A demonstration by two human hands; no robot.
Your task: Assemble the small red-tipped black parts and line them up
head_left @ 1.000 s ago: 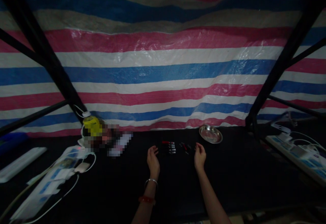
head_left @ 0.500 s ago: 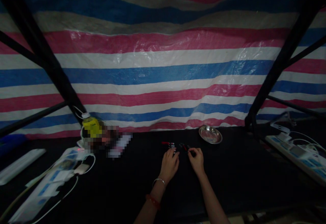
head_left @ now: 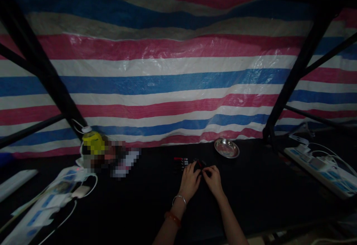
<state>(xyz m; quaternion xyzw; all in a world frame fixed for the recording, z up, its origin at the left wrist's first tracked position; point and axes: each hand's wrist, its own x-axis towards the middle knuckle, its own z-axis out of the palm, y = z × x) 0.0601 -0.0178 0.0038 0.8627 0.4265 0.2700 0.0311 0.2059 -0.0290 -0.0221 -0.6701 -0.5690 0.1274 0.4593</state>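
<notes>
We work at a black worktop (head_left: 251,193) in dim light, closed off at its far edge by a tarpaulin (head_left: 173,89) striped red, white and blue, with black frame bars (head_left: 292,77) slanting down at both sides. A round steel dish (head_left: 227,148) sits near the far edge, right of the middle. A white power strip (head_left: 320,167) with plugged leads lies along the right edge, another power strip (head_left: 47,204) runs toward the near left corner, and a yellow-capped bottle (head_left: 92,142) stands at the far left.

The small connectors (head_left: 181,160) lie in a short row near the far edge at the middle: slim dark pieces with red and pale tips, too small to tell more. Our left hand (head_left: 190,180), with a silver bangle (head_left: 179,199) and a red one at the wrist, rests fingers curled over the row's right end. Our right hand (head_left: 213,178) touches it, fingertips pressed together on a tiny dark piece that we cannot make out.
</notes>
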